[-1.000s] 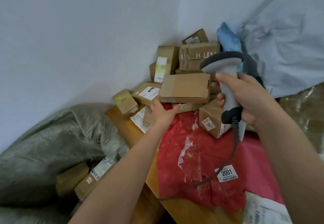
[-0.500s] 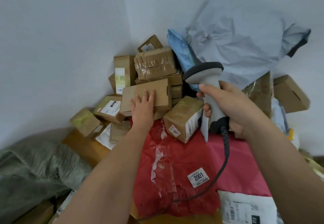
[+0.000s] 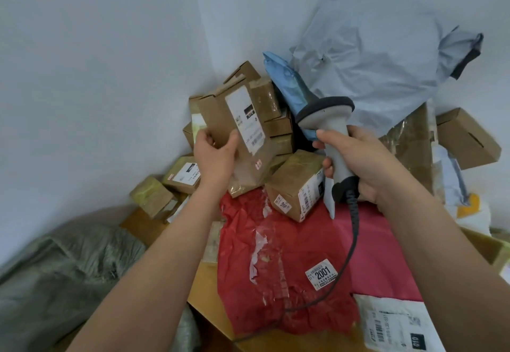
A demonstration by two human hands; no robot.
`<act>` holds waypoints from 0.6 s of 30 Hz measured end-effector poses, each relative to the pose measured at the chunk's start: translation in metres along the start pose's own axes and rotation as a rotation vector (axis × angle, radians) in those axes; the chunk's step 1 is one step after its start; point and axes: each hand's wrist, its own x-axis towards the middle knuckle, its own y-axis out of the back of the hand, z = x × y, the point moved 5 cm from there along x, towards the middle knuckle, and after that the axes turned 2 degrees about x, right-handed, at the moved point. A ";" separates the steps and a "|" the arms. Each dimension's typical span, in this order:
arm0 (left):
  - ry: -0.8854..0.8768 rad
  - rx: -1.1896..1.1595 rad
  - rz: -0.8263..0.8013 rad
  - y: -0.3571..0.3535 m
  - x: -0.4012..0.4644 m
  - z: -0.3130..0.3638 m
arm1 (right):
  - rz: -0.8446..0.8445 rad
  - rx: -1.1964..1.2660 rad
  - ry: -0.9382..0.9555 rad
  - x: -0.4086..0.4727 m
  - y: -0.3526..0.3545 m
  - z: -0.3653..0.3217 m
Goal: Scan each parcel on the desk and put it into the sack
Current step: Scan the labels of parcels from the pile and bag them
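My left hand (image 3: 216,155) grips a long brown cardboard parcel (image 3: 240,142) lifted off the pile, its white label turned up toward me. My right hand (image 3: 356,167) holds a grey handheld barcode scanner (image 3: 329,120) by the handle, its dark head just right of the lifted parcel, its cable trailing down over the desk. Behind them lies a heap of brown boxes (image 3: 276,122) in the wall corner. The grey-green sack (image 3: 63,277) slumps at the lower left, beside the desk.
A red mailer bag (image 3: 278,263) with a "2001" sticker covers the wooden desk (image 3: 209,293). A taped box (image 3: 296,183) sits under the scanner. Big grey poly bags (image 3: 380,56) and a blue one (image 3: 287,81) lean on the wall; another box (image 3: 466,136) lies at right.
My left hand went from lying flat on the long box in the pile to gripping it and lifting it up, label facing me. The scanner stays beside it.
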 end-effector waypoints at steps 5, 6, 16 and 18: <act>0.429 -0.517 -0.135 0.000 -0.019 0.000 | 0.011 -0.050 0.029 -0.003 -0.003 0.013; 0.456 -0.553 -0.156 0.000 -0.025 0.002 | 0.011 -0.043 0.032 -0.005 -0.003 0.016; 0.579 -0.775 -0.111 0.014 -0.073 0.014 | 0.104 0.030 0.130 -0.019 0.004 0.028; 0.607 -0.823 -0.156 0.013 -0.084 0.016 | 0.125 0.008 0.143 -0.022 0.002 0.030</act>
